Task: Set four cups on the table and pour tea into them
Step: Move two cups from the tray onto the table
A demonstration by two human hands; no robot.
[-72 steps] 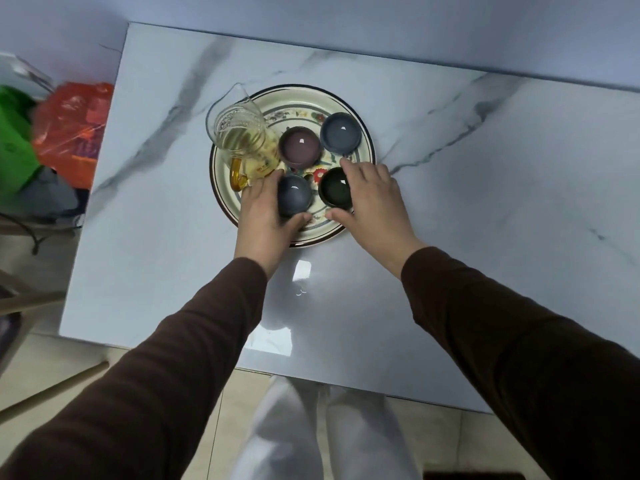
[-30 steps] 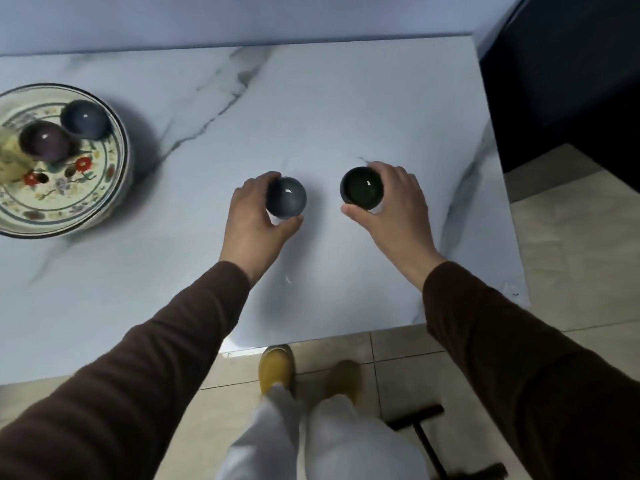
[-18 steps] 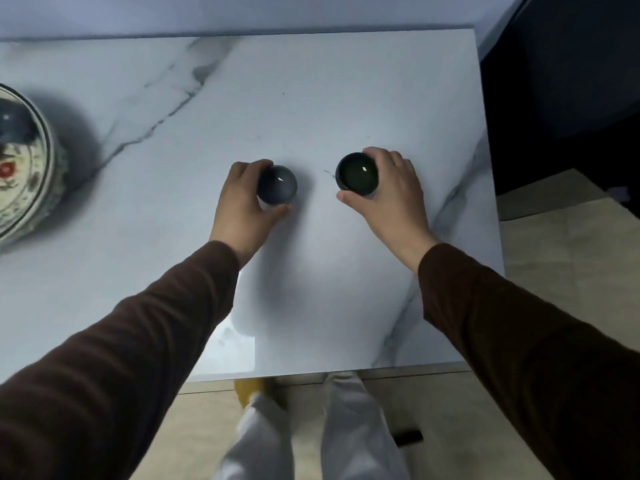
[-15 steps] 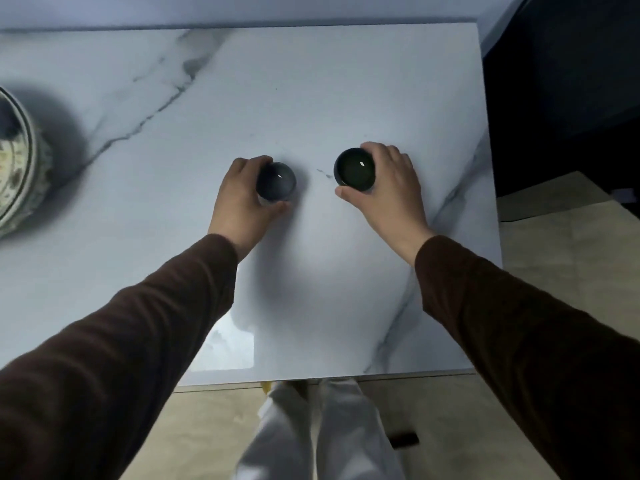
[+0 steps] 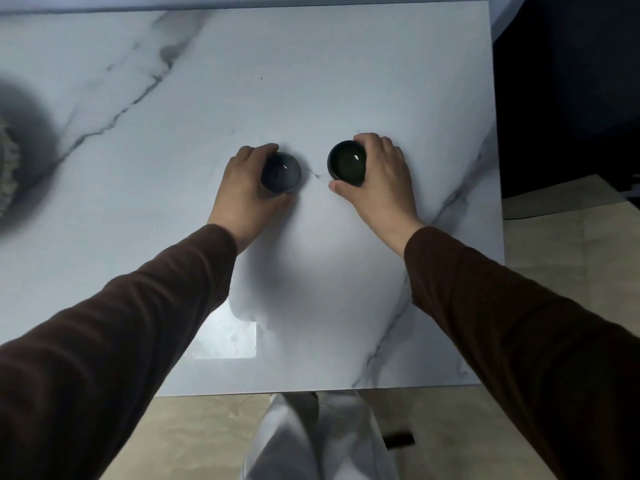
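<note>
On the marble table (image 5: 311,81), toward its right half, two small cups stand side by side with a clear gap between them. Both sit upright on the white, grey-veined top, mouths open to the camera and showing no tea. The grey cup (image 5: 282,172) is on the left, the green cup (image 5: 347,162) on the right and a touch farther from the person.

The left hand (image 5: 246,192) is wrapped around the grey cup from its left side: fingers curl over the far rim, the thumb presses the near side, and the cup's left edge is hidden under them. The right hand (image 5: 381,178) grips the green cup from its right side in the same way, with fingers behind the rim and the thumb tip at the near left of the cup. Both hands are closed narrowly on their cups, and both cups appear to rest on the table. Brown sleeves (image 5: 502,306) cover both arms down to the wrists.

At the far left edge, a sliver of a plate (image 5: 7,168) shows, blurred, with a dark shadow beside it. Below the table's near edge lie beige floor tiles (image 5: 190,438) and the person's white trousers (image 5: 311,441).
</note>
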